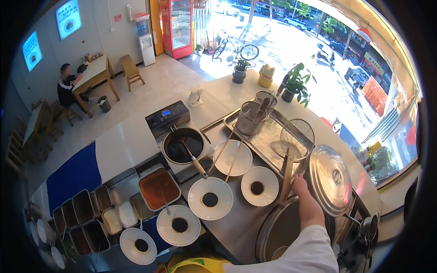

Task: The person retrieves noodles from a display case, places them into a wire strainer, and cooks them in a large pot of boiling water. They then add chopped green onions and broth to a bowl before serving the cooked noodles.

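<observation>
My right hand (pixel 299 185) reaches over a large metal pot (pixel 262 235), its fingers bent beside the long handle (pixel 287 174) of a wire strainer (pixel 297 139). Whether the fingers grip that handle cannot be told. The strainer's round basket lies over a metal tray (pixel 235 120). Right of my hand a domed metal lid (pixel 329 177) stands tilted. My left hand is out of view. Before me, wide-rimmed white bowls hold dark liquid, one nearby (pixel 269 174) and another (pixel 194 191) to its left. A pair of chopsticks (pixel 235 160) lies across a further white bowl (pixel 244 150).
A heated pot (pixel 164 146) of dark liquid holds a ladle (pixel 196 163). Mesh baskets (pixel 251 123) stand on the tray. Left are a pan of red sauce (pixel 158 189) and several ingredient tins (pixel 83 206). Pans (pixel 368 227) hang right. A person (pixel 66 88) sits beyond the counter.
</observation>
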Demonstrator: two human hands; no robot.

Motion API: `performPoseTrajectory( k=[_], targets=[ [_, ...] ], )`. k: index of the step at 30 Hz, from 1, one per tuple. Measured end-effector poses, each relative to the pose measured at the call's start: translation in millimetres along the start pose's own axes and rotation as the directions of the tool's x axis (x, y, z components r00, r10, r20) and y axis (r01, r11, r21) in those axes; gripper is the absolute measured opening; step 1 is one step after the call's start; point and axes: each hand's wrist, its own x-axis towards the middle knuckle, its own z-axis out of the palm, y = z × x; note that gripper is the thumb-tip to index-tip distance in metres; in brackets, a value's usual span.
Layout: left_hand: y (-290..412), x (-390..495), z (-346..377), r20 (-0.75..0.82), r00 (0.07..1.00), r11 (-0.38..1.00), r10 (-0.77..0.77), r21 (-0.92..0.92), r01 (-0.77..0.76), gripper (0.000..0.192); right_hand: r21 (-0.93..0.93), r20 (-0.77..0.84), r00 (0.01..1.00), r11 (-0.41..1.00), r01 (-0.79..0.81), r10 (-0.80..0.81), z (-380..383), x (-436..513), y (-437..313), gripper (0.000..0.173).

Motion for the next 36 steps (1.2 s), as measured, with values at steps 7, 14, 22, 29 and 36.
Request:
performPoseTrajectory(
  k=[7, 14, 22, 29, 36],
  targets=[
    [-27, -7, -20, 0.005, 1.0, 1.0, 0.026, -0.016, -0.026, 0.042, -0.022, -0.057, 0.991, 0.993, -0.118, 0.117, -36, -10, -45, 0.037],
    [-63, -3, -56, 0.065, 0.991, 0.992, 0.121, -0.054, -0.118, 0.043, 0.207, -0.29, 0.954, 0.978, -0.011, 0.072, -86, -53, -130, 0.035],
    [-149, -2, -120, 0.264, 0.947, 0.983, 0.182, -0.058, -0.172, 0.043, 0.331, -0.138, 0.978, 0.923, 0.197, -0.159, -146, -196, -279, 0.034],
    [-197, -3, -188, 0.199, 0.957, 0.84, 0.21, 0.465, -0.28, 0.045, 0.423, 0.356, 0.887, 0.897, 0.128, -0.294, -92, -381, -363, 0.033],
    [-154, -8, -198, 0.209, 0.895, 0.744, 0.395, 0.498, -0.445, 0.034, 0.2, 0.839, 0.515, 0.98, 0.001, -0.172, 24, -547, -353, 0.04]
  ],
)
